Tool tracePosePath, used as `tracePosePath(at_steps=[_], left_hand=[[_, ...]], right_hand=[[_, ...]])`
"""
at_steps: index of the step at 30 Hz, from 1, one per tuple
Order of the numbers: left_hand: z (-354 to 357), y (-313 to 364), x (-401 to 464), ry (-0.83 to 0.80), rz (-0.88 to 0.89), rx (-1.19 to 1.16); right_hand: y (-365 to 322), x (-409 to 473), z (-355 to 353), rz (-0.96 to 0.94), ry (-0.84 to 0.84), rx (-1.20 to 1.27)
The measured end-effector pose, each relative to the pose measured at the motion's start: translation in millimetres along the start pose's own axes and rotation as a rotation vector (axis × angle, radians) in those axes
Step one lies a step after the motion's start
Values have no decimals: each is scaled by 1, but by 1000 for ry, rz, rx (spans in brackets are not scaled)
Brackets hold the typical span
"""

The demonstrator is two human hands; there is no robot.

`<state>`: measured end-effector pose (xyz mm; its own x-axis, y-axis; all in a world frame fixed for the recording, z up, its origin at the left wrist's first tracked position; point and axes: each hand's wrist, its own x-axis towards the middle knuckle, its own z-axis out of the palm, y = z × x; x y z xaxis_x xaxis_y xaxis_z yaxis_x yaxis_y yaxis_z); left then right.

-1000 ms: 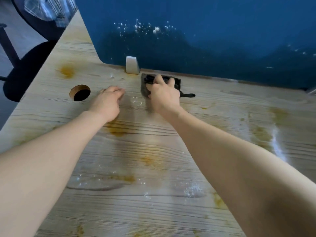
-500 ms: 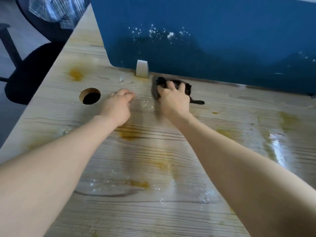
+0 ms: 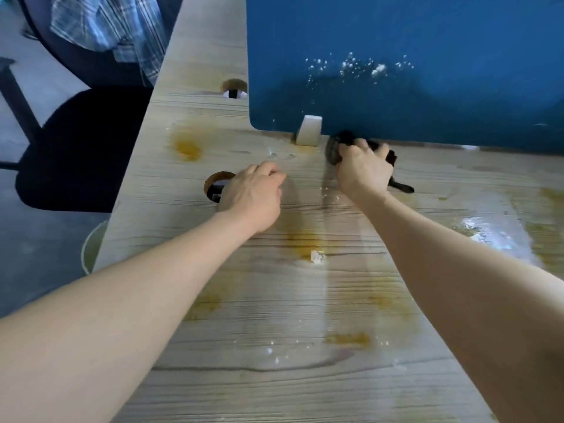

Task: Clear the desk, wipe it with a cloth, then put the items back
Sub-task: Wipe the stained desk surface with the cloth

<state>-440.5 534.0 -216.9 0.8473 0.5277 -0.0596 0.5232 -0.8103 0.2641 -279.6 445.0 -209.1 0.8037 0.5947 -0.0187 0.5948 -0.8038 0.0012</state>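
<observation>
My right hand [image 3: 364, 170] presses a dark cloth [image 3: 334, 149] onto the wooden desk [image 3: 274, 315], right at the foot of the blue divider panel [image 3: 412, 65]. A thin dark strip of the cloth sticks out to the right of my wrist. My left hand [image 3: 254, 198] rests knuckles-up on the desk with its fingers curled and nothing in it, just right of a round cable hole [image 3: 216, 186]. The desk surface is wet, with yellow-brown stains and white specks.
A white bracket [image 3: 309, 130] holds the divider, just left of the cloth. A second cable hole [image 3: 234, 88] lies farther back. A small white scrap [image 3: 317, 257] sits mid-desk. A dark chair [image 3: 79, 148] with a plaid garment [image 3: 113, 29] stands left; a pale bin [image 3: 91, 248] is below the desk edge.
My right hand has pushed the cloth back toward the divider's foot, bunching it. The view has shifted, bringing the desk's left edge and the chair into sight. My left hand stays put.
</observation>
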Motion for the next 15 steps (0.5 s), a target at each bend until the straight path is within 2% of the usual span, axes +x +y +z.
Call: tracePosePath(at_steps=[9,15], left_hand=[[-12,-79,-35,64,-169,-6],[-13,-91,-39,23,-162,39]], right_hand=[[-42,-37,-3,-100,-27,-23],[-72,-30,-1,-357,-42,47]])
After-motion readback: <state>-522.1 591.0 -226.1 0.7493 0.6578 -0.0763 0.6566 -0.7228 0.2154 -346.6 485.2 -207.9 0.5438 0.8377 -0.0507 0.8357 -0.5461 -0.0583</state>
